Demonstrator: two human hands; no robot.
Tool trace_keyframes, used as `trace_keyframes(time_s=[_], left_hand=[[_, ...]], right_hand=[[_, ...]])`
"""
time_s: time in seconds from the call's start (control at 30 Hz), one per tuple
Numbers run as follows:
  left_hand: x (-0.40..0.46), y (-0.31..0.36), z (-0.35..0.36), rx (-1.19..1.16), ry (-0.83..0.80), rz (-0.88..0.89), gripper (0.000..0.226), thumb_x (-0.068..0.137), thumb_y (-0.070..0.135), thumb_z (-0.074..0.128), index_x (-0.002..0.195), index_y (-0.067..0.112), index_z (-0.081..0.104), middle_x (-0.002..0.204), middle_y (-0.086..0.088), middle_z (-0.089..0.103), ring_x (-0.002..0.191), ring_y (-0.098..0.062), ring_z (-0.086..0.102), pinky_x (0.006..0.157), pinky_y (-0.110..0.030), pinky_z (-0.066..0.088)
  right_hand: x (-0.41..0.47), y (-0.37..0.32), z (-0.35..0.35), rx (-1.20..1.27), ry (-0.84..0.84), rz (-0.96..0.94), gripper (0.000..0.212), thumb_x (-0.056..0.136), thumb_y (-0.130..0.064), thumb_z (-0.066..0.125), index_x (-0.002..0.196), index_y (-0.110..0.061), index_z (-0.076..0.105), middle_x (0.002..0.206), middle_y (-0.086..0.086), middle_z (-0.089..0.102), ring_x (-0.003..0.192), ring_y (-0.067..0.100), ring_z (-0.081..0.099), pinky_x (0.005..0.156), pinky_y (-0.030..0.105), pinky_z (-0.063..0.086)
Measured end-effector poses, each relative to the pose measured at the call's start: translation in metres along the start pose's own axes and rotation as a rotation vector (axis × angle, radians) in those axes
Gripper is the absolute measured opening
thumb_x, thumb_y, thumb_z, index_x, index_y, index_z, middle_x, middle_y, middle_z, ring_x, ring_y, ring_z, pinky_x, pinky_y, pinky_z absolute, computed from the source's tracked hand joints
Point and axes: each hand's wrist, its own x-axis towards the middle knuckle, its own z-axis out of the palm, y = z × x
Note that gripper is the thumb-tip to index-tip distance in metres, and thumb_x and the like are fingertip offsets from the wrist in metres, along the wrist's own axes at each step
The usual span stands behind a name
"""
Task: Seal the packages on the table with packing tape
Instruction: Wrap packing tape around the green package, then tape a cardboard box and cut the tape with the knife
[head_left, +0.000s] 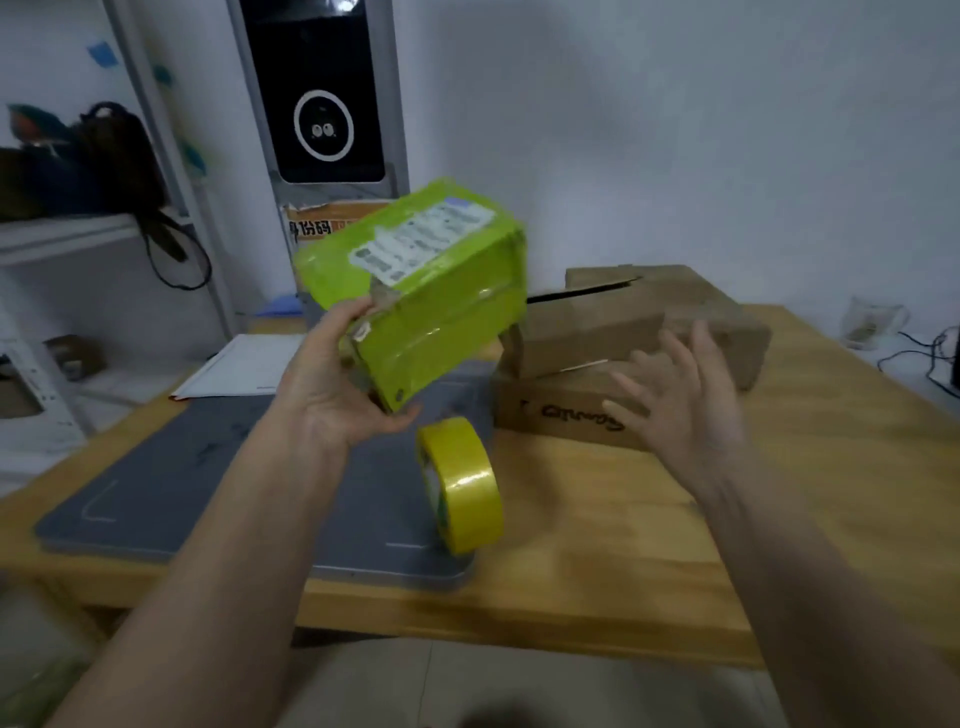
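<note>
My left hand (332, 384) grips a box wrapped all over in yellow-green tape (431, 291), holding it tilted in the air above the grey mat. A white shipping label covers its top face. A roll of yellow packing tape (462, 483) stands on edge at the mat's right border, just below the box. My right hand (680, 400) hovers open, fingers spread, in front of two stacked brown cardboard boxes (623, 332). The upper one has a loose flap and an open slit.
A grey mat (208, 478) lies on the wooden table (805, 493). White papers (244, 364) rest at the table's back left. A metal shelf with bags (78, 171) stands at left. A black device (322, 93) leans on the wall behind.
</note>
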Motion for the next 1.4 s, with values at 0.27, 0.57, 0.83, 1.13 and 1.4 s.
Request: trace_keyframes(time_s=[0.27, 0.57, 0.83, 1.13, 1.4], left_hand=[[0.06, -0.034, -0.042, 0.002, 0.365, -0.187, 0.035, 0.071, 0.05, 0.078, 0.086, 0.022, 0.061, 0.093, -0.008, 0.065, 0.083, -0.028, 0.059, 0.073, -0.039, 0.04], [0.112, -0.016, -0.042, 0.336, 0.607, 0.159, 0.084, 0.071, 0.036, 0.086, 0.138, 0.006, 0.046, 0.139, -0.016, 0.053, 0.122, -0.032, 0.056, 0.097, -0.044, 0.049], [0.127, 0.013, 0.089, 0.601, 0.16, 0.334, 0.065, 0.081, 0.035, 0.076, 0.135, 0.016, 0.047, 0.126, 0.0, 0.049, 0.112, -0.021, 0.046, 0.088, -0.035, 0.035], [0.187, -0.041, 0.143, 0.514, 0.231, 0.064, 0.027, 0.105, 0.031, 0.041, 0.09, 0.012, 0.052, 0.122, -0.01, 0.063, 0.073, -0.006, 0.064, 0.034, -0.01, 0.035], [0.211, -0.075, 0.126, 0.537, 0.222, -0.147, 0.065, 0.08, 0.049, 0.074, 0.127, 0.012, 0.049, 0.139, -0.013, 0.05, 0.128, -0.031, 0.05, 0.109, -0.046, 0.039]], right_hand=[[0.037, 0.068, 0.002, -0.143, 0.085, 0.122, 0.048, 0.096, -0.036, 0.057, 0.14, -0.024, 0.041, 0.127, 0.013, 0.06, 0.109, 0.027, 0.065, 0.087, 0.042, 0.054], [0.082, 0.072, 0.021, -0.548, 0.111, -0.064, 0.051, 0.096, -0.025, 0.06, 0.143, -0.02, 0.042, 0.113, -0.005, 0.06, 0.102, 0.013, 0.064, 0.085, 0.031, 0.056], [0.103, 0.05, 0.01, -0.591, 0.236, -0.147, 0.047, 0.096, -0.026, 0.059, 0.14, -0.022, 0.043, 0.129, -0.002, 0.052, 0.1, 0.009, 0.06, 0.093, 0.034, 0.054], [0.118, 0.035, -0.028, -0.6, 0.247, -0.129, 0.052, 0.096, -0.023, 0.06, 0.143, -0.022, 0.039, 0.129, -0.003, 0.046, 0.102, 0.007, 0.056, 0.093, 0.034, 0.053], [0.122, 0.04, -0.043, -0.445, 0.149, -0.024, 0.078, 0.095, -0.024, 0.062, 0.153, -0.041, 0.013, 0.147, 0.004, 0.033, 0.108, 0.014, 0.06, 0.088, 0.029, 0.052]])
